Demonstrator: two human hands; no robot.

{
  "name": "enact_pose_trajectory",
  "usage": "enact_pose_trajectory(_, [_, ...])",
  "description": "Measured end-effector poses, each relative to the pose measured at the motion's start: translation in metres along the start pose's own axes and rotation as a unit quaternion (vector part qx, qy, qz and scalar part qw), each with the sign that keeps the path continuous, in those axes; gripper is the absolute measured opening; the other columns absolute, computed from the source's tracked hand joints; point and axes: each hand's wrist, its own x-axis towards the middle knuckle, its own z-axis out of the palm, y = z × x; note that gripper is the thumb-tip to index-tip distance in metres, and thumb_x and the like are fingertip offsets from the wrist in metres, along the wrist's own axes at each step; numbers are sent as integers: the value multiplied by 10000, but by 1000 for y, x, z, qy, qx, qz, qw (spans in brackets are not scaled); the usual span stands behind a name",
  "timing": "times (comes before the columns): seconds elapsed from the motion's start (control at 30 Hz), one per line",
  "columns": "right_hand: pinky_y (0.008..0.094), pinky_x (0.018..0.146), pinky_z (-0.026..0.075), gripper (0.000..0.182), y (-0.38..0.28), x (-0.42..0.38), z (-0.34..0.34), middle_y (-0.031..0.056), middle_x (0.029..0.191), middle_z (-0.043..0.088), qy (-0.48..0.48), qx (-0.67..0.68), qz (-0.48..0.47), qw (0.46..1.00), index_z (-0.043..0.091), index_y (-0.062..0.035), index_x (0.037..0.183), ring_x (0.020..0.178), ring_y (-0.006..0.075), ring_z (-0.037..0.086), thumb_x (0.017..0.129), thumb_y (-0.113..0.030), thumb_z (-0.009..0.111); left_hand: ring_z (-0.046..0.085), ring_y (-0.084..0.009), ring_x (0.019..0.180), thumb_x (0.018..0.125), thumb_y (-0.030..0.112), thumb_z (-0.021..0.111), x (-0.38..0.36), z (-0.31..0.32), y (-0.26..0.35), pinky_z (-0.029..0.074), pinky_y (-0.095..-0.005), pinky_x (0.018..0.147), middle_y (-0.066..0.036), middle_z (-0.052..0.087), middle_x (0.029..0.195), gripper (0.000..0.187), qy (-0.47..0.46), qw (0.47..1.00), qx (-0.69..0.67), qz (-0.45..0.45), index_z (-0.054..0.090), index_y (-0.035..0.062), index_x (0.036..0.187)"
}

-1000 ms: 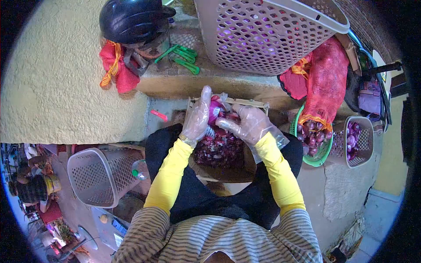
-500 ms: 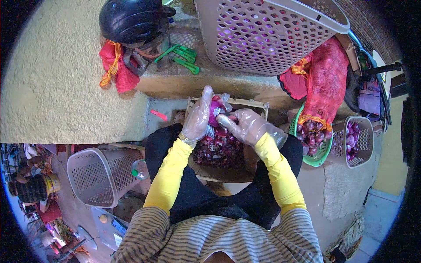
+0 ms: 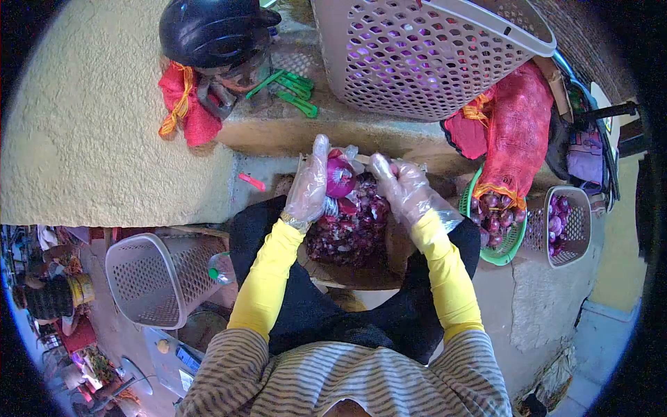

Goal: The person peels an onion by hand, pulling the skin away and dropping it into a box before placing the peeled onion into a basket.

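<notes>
A shiny purple onion [image 3: 340,178] is held in my left hand [image 3: 306,189], which wears a clear plastic glove. My gloved right hand [image 3: 405,189] is a little to the right of the onion, apart from it, with its fingers curled together; what they hold, if anything, is too small to tell. Below both hands, a box [image 3: 403,257] between my legs contains dark red and purple onion skins [image 3: 347,236].
A large perforated basket [image 3: 410,62] stands ahead on a ledge. To the right are a red net sack [image 3: 517,132], a green basket [image 3: 504,256] of onions and a smaller basket [image 3: 582,226]. An empty-looking basket [image 3: 149,278] is left. A person [image 3: 52,295] is far left.
My right hand has moved away from the onion, to the right. The onion now shows more fully in my left hand, which has barely moved.
</notes>
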Motion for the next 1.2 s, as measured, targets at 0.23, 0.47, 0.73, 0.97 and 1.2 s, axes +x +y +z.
enact_pose_trajectory(0.23, [454, 744, 521, 512, -14, -5, -21, 189, 797, 695, -187, -208, -105, 954, 749, -80, 1041, 743, 346, 681, 1044, -494, 449, 694, -185, 916, 1028, 671, 336, 0, -13, 5, 572, -324, 868, -111, 715, 1077, 714, -36, 998, -32, -48, 642, 37, 1146])
enact_pose_trajectory(0.47, [495, 734, 528, 625, -31, -13, -18, 210, 754, 688, -145, -302, -89, 938, 741, -68, 903, 772, 417, 683, 946, -655, 531, 697, -208, 981, 1016, 694, 323, 8, -10, -2, 568, -341, 925, -136, 706, 1072, 746, -52, 998, -29, -14, 635, 21, 1095])
enact_pose_trajectory(0.73, [475, 681, 515, 486, -34, -15, -5, 181, 726, 669, -31, -373, -206, 904, 701, -49, 872, 733, 393, 673, 879, -535, 702, 673, -212, 1055, 1015, 701, 319, 18, -16, -19, 512, -354, 1005, -113, 710, 1118, 758, -42, 999, -11, -5, 661, 28, 1080])
enact_pose_trajectory(0.97, [526, 729, 526, 406, -20, -5, -5, 201, 852, 698, 2, -296, -314, 902, 607, -80, 1268, 788, 408, 682, 989, -370, 559, 648, -188, 1096, 1037, 672, 300, 6, -11, -3, 488, -351, 1014, -105, 698, 1207, 737, -18, 997, 74, 6, 669, 43, 1139])
enact_pose_trajectory(1.2, [543, 715, 515, 521, -33, -15, -8, 206, 784, 668, -68, -369, -273, 886, 472, -91, 1462, 749, 421, 658, 1011, -349, 518, 653, -149, 942, 1051, 638, 308, 5, -6, -2, 508, -314, 913, -80, 727, 1061, 778, 9, 997, 63, 42, 700, -15, 1211])
